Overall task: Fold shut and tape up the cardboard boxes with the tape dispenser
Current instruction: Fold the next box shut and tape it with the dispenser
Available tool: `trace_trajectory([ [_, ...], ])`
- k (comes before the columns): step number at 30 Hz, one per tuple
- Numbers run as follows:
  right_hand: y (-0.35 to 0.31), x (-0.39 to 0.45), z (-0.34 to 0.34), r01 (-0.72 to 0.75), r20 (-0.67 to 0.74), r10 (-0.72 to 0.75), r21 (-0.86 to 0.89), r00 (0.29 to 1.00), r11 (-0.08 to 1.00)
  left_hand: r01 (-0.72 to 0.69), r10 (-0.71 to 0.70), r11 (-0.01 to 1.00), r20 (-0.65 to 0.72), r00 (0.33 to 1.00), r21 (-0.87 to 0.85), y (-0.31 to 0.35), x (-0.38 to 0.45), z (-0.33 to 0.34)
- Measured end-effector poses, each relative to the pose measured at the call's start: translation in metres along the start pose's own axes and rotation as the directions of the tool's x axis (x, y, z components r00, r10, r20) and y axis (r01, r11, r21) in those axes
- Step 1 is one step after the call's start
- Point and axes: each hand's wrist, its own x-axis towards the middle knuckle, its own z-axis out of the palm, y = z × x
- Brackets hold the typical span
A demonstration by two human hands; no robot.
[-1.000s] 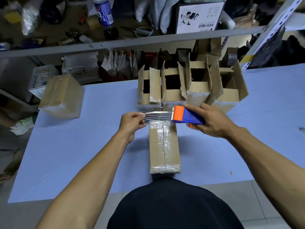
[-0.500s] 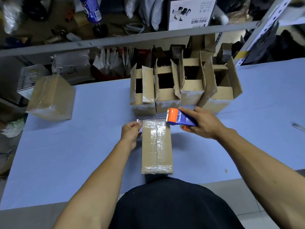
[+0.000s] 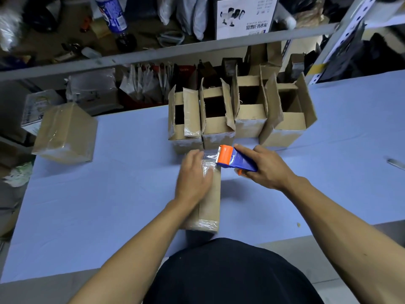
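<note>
A closed cardboard box [image 3: 209, 205] lies lengthwise on the blue table [image 3: 109, 194] in front of me, with clear tape across its far end. My left hand [image 3: 192, 178] lies flat on the box's far top, fingers straight, pressing the tape down. My right hand [image 3: 267, 167] grips the blue and orange tape dispenser [image 3: 234, 160], whose orange head sits at the box's far right corner. A short strip of clear tape [image 3: 209, 157] still runs from the dispenser onto the box.
Several open cardboard boxes [image 3: 241, 115] stand in a row just behind the dispenser, flaps up. A taped box [image 3: 65, 132] sits at the table's left edge. A small metal object [image 3: 395, 163] lies at far right. Cluttered shelves run behind the table.
The stretched tape came down onto the box's far end. My left hand let go of the tape end and moved onto the box top. The dispenser moved closer to the box.
</note>
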Motion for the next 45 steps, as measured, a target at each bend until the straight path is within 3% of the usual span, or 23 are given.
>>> trace_trajectory([
  [2, -0.004, 0.000, 0.002, -0.004, -0.013, 0.003, -0.005, 1.000, 1.000, -0.092, 0.045, 0.971, 0.209, 0.977, 0.222, 0.001, -0.005, 0.018],
  [4, -0.005, -0.002, 0.003, -0.008, -0.001, 0.008, 0.018, 1.000, 1.000, -0.148, 0.035, 0.920, 0.299, 0.954, 0.363, -0.003, -0.009, 0.027],
  [11, 0.016, -0.031, 0.001, -0.073, 0.075, 0.064, 0.123, 0.995, 0.990, -0.226, 0.060, 0.881, 0.374, 0.925, 0.416, -0.005, -0.005, 0.024],
  [18, 0.018, -0.043, -0.009, -0.134, 0.082, 0.129, 0.060, 0.988, 0.989, -0.249, 0.080, 0.872, 0.380, 0.922, 0.422, -0.006, -0.007, 0.024],
  [22, -0.014, -0.028, -0.010, -0.088, 0.028, 0.095, -0.189, 0.995, 0.978, -0.235, 0.065, 0.874, 0.376, 0.924, 0.426, -0.005, -0.008, 0.024],
  [25, -0.048, -0.009, -0.008, -0.158, -0.012, 0.161, -0.273, 0.987, 0.949, -0.179, 0.013, 0.882, 0.357, 0.934, 0.435, 0.000, -0.007, 0.024],
  [30, -0.077, 0.005, 0.004, -0.333, -0.081, 0.323, -0.260, 0.943, 0.906, -0.092, -0.053, 0.893, 0.306, 0.951, 0.441, 0.006, -0.006, 0.033],
  [33, -0.083, 0.014, 0.020, -0.419, -0.037, 0.419, -0.185, 0.907, 0.889, -0.064, -0.078, 0.896, 0.298, 0.951, 0.439, 0.005, -0.010, 0.035],
  [37, -0.080, 0.017, 0.041, -0.510, 0.049, 0.509, 0.012, 0.859, 0.860, -0.052, -0.045, 0.962, 0.343, 0.938, 0.269, 0.002, -0.007, 0.024],
  [40, -0.072, 0.011, 0.055, -0.529, 0.136, 0.518, 0.054, 0.844, 0.847, -0.016, 0.025, 0.998, 0.154, 0.988, -0.062, -0.012, -0.009, 0.004],
  [42, -0.067, 0.006, 0.064, -0.540, 0.226, 0.515, 0.064, 0.827, 0.839, 0.054, -0.057, 0.988, -0.016, 0.998, -0.145, -0.025, -0.014, -0.008],
  [45, -0.068, 0.003, 0.073, -0.542, 0.215, 0.520, 0.053, 0.827, 0.839, 0.248, -0.263, 0.947, -0.050, 0.963, -0.206, -0.039, -0.012, -0.016],
])
